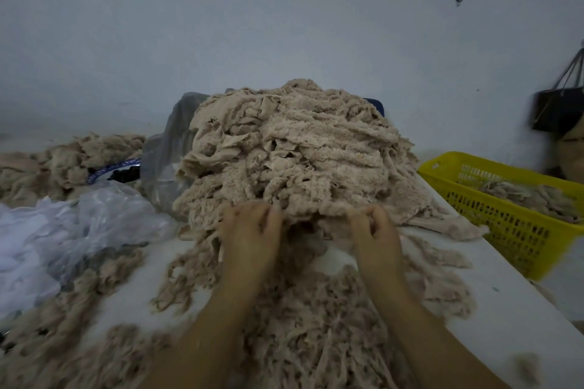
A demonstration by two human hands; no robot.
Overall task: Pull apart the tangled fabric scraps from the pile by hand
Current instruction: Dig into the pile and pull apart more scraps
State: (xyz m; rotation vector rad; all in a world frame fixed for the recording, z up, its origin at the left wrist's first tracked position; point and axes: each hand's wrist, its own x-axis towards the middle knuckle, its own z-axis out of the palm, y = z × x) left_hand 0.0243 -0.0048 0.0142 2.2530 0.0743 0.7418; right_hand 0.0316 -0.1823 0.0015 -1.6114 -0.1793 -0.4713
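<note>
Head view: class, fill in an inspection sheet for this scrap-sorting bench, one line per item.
Surface: white table, largely covered with fabric.
Job's things: tall beige pile at the centre; loose scraps spread in front of it; lower heap far left.
Clutter: clear plastic bags left of the pile; yellow basket at right, holding some scraps.
Grips: left hand and right hand, apart, both curled on the pile's near edge.
Cables: nothing seen.
Surroundings: pale wall with two dark marks; dark bag hanging far right.
</note>
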